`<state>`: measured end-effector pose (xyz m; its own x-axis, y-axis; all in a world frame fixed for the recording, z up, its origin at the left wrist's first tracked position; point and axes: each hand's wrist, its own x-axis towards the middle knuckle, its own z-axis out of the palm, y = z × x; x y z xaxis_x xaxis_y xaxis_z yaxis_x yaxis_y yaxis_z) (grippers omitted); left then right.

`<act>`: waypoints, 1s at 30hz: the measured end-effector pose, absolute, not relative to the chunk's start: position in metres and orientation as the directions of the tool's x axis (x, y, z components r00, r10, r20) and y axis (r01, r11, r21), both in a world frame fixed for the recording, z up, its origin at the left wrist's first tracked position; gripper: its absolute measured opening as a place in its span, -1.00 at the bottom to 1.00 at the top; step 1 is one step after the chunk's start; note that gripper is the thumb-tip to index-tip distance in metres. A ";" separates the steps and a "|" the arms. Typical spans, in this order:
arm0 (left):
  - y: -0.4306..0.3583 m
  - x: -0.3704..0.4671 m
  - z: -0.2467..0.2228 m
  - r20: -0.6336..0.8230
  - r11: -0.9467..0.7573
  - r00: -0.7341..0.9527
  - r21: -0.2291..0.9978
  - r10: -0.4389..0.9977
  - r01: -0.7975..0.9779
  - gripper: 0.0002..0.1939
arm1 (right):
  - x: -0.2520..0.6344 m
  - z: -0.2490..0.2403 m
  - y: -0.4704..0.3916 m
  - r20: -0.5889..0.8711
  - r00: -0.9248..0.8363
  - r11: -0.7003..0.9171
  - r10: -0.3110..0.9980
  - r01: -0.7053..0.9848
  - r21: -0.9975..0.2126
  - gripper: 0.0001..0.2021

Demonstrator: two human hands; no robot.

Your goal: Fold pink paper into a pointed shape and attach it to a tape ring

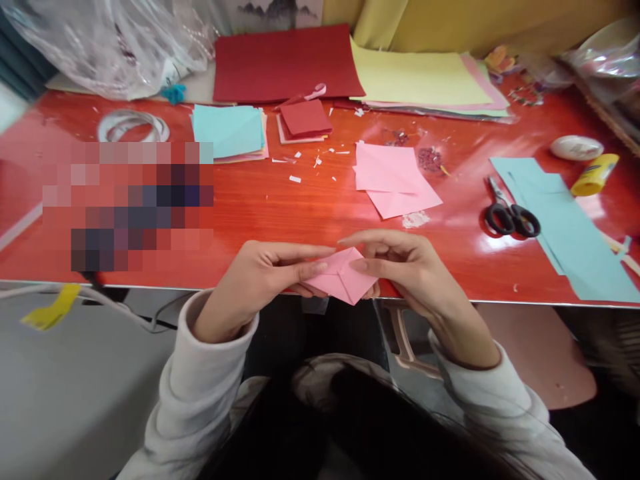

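Pinching pink paper [345,283]: L hand [267,270] at left, R hand [407,267] at right, grips narrow (prob. best: even pressure, folds aligned).

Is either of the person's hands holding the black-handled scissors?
No, the scissors lie on the red table, while the left hand and right hand hold folded pink paper.

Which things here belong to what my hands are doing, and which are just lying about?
In hand:
folded pink paper, held by the left hand and right hand

Lying about, apparently:
loose pink sheets, matching colour, possibly related
black-handled scissors
yellow cylinder
white scraps
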<state>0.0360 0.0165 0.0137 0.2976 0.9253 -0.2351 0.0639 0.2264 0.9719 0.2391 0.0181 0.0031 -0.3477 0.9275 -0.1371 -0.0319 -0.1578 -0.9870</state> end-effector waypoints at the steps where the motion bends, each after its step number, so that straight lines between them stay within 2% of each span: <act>1: 0.016 0.036 0.012 -0.238 0.232 0.286 0.971 0.928 0.054 -0.81 | 0.239 0.003 0.018 -0.156 -0.359 -0.177 0.920 -0.026 -0.984 -0.74; 6: 0.014 0.035 0.010 -0.212 0.216 0.298 0.976 0.931 0.019 -0.84 | 0.239 0.003 0.018 -0.202 -0.342 -0.235 0.918 -0.058 -0.970 -0.85; 13: 0.014 0.027 0.006 -0.176 0.164 0.378 0.984 0.909 0.062 -0.80 | 0.242 0.000 0.019 -0.179 -0.324 -0.205 0.929 -0.045 -0.978 -0.87; 18: 0.011 0.029 0.006 -0.172 0.168 0.318 0.985 0.932 0.040 -0.79 | 0.242 0.006 0.016 -0.099 -0.366 -0.072 0.925 0.087 -0.994 -0.91; 20: 0.009 0.030 0.006 -0.128 0.108 0.312 0.991 0.942 0.082 -0.77 | 0.241 0.010 0.015 -0.108 -0.401 -0.050 0.910 0.151 -0.987 -0.92; 22: 0.007 0.031 0.005 -0.055 0.007 0.302 0.987 0.952 0.158 -0.77 | 0.238 0.011 0.015 -0.113 -0.375 -0.048 0.920 0.179 -0.983 -0.83; 24: 0.005 0.032 0.003 0.035 -0.116 0.301 0.960 0.953 0.254 -0.76 | 0.235 0.012 0.014 -0.115 -0.336 -0.044 0.935 0.213 -0.976 -0.75; 27: 0.002 0.033 0.002 0.161 -0.275 0.319 0.894 0.934 0.353 -0.75 | 0.233 0.012 0.015 -0.126 -0.367 -0.016 0.922 0.290 -0.957 -0.76; 28: 0.002 0.033 0.003 0.163 -0.281 0.324 0.888 0.932 0.365 -0.77 | 0.233 0.012 0.015 -0.119 -0.377 0.002 0.919 0.306 -0.952 -0.78; 30: 0.003 0.034 0.006 0.070 -0.180 0.317 0.925 0.946 0.335 -0.77 | 0.235 0.012 0.016 -0.092 -0.368 0.029 0.925 0.310 -0.950 -0.81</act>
<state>0.0335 0.0028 0.0055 0.3171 0.9458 0.0698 0.3347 -0.1805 0.9249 0.2348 0.0162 0.0118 -0.3675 0.9255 -0.0920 0.3100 0.0287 -0.9503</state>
